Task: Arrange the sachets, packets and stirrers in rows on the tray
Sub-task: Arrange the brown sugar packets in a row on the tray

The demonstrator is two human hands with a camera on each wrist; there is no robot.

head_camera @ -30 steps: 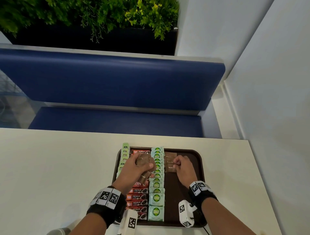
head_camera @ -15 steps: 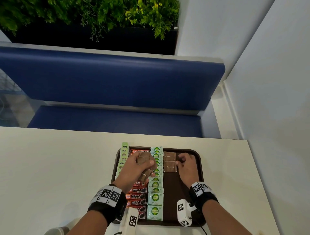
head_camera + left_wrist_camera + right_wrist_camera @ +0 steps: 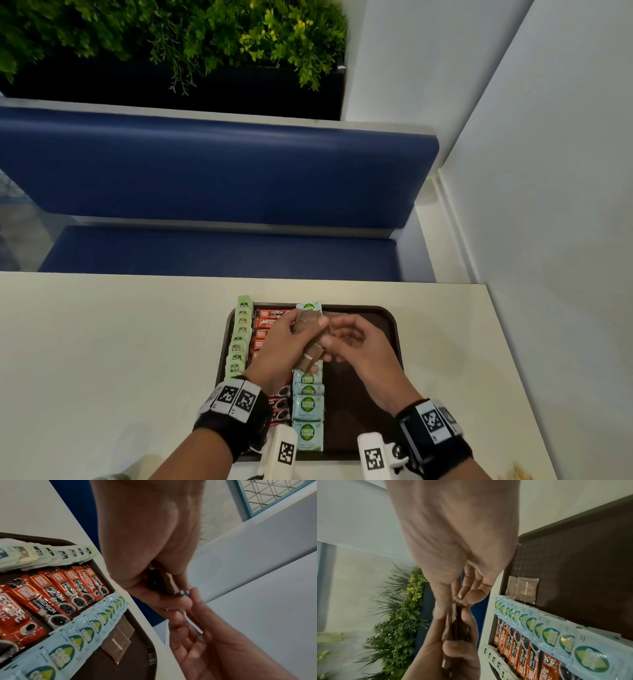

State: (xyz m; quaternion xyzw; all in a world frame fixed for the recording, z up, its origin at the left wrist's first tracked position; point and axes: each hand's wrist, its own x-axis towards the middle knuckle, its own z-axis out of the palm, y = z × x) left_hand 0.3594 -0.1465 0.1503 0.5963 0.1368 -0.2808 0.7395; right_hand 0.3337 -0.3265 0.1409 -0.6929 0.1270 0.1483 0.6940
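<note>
Above the middle of the tray (image 3: pixel 394 329), a stack of brown sugar sachets (image 3: pixel 310 346) is gripped in the left hand (image 3: pixel 284 346), fingers and thumb curled round it, clear of the tray floor. The right hand (image 3: pixel 356 346) meets the stack at its upper edge; thumb and forefinger (image 3: pixel 476 595) pinch what appears to be the top sachet, apparently to peel it off. On the tray, four rows run from near edge to far edge. From the left: pale green sachets (image 3: pixel 239 339) along the left rim, red coffee packets (image 3: pixel 56 595), light blue Coco sachets (image 3: pixel 307 407), each row overlapping like shingles. The fourth row, placed brown sachets (image 3: pixel 522 588), holds only two visible pieces, overlapping at the far end, just beside the blue row. The rest of the tray's right portion shows bare dark floor. Judged from this layout, three rows are complete and the brown row is just begun; the stack in the left hand is left to lay down, one piece at a time. No stirrers can be identified on the tray; a blurred pale object at the counter (image 3: pixel 102 342) edge, lower right in the head view, cannot be made out. Stirrer placement appears not yet done.
</note>
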